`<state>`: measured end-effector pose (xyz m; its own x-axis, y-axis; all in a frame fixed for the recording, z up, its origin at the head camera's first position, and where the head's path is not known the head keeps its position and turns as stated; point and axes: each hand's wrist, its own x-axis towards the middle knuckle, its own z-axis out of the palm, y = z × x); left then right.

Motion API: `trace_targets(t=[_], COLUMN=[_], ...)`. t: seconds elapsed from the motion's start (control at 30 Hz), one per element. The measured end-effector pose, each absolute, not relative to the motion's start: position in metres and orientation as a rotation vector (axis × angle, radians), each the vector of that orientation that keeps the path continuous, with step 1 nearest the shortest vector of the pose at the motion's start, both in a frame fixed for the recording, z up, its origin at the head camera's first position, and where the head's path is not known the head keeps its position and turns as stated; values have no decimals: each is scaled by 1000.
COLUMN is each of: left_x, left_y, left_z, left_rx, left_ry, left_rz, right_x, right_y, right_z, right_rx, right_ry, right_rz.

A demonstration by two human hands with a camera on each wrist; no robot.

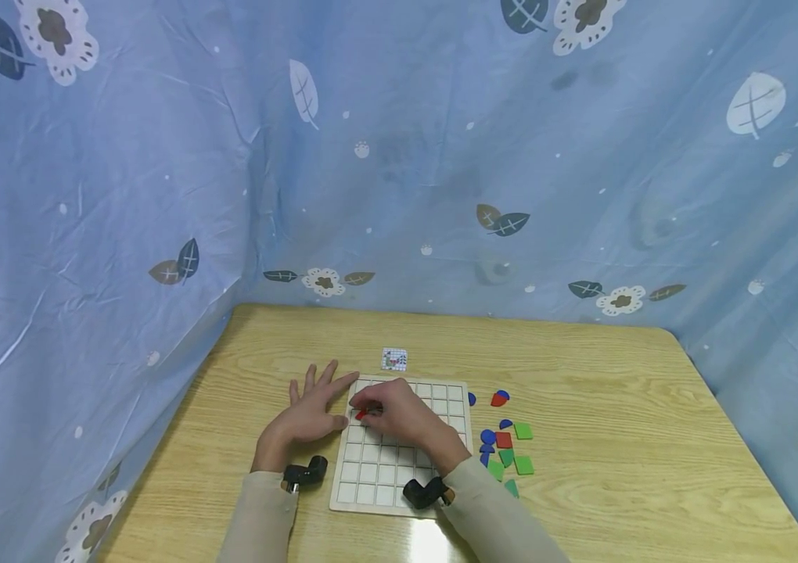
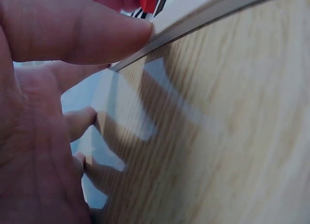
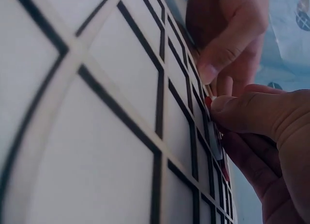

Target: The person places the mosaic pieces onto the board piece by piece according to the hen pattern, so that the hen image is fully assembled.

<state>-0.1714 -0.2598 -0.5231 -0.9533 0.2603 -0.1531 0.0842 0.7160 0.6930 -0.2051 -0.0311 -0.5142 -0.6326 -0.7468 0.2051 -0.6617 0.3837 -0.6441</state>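
A blue patterned curtain [image 1: 399,156] is backing the wooden table [image 1: 617,407]. Head view: the right hand [image 1: 402,410] is pinching a red piece [image 1: 361,415] at the grid board [image 1: 367,472]'s upper left — visible part slanting up rightward, long axis unclear. Left wrist: the left hand [image 2: 38,132] is lying spread, thumb touching the board's edge. Right wrist: red is showing beside the pinching thumb.
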Motion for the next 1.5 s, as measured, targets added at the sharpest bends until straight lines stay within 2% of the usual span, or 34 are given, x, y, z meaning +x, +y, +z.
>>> trace_targets(t=[1.13,1.5], left_x=[-170,-169], left_y=[-257,-257], left_z=[-516,-518], left_rx=[297,263], left_ry=[2672,2670], left_rz=[1068,1064], right_x=[-198,-181], right_y=[-33,14], right_z=[-513,-498], right_rx=[-1273,-1110], right_ry=[2567,2479], right_rz=[-1101,-1334])
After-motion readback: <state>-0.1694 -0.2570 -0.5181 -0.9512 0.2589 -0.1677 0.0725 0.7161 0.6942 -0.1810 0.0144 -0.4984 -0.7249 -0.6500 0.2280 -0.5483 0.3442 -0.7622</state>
